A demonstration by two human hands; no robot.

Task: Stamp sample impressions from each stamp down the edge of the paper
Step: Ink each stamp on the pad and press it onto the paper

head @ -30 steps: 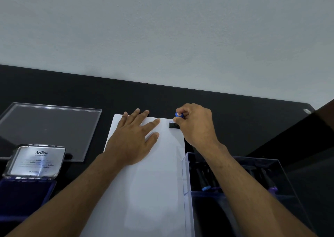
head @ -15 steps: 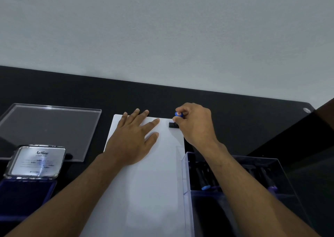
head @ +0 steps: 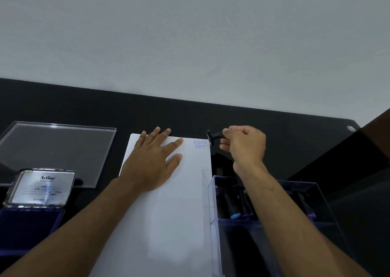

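Note:
A white sheet of paper (head: 168, 213) lies on the black desk. My left hand (head: 152, 162) presses flat on its upper part, fingers spread. My right hand (head: 245, 147) pinches a small black stamp (head: 214, 136) with a blue-tipped handle, lifted off the sheet and tipped sideways just past the paper's top right corner. A blue "FRAGILE" impression (head: 200, 144) shows at that corner along the right edge.
A clear plastic box (head: 213, 213) holding several more stamps stands right of the paper, under my right forearm. An open Artline ink pad (head: 40, 190) sits at the left, with a clear acrylic lid (head: 57, 150) behind it. The wall borders the desk's far edge.
My right hand lifted the stamp off the paper and moved it right, tilting it. The blue FRAGILE print is now uncovered. My left hand stayed put.

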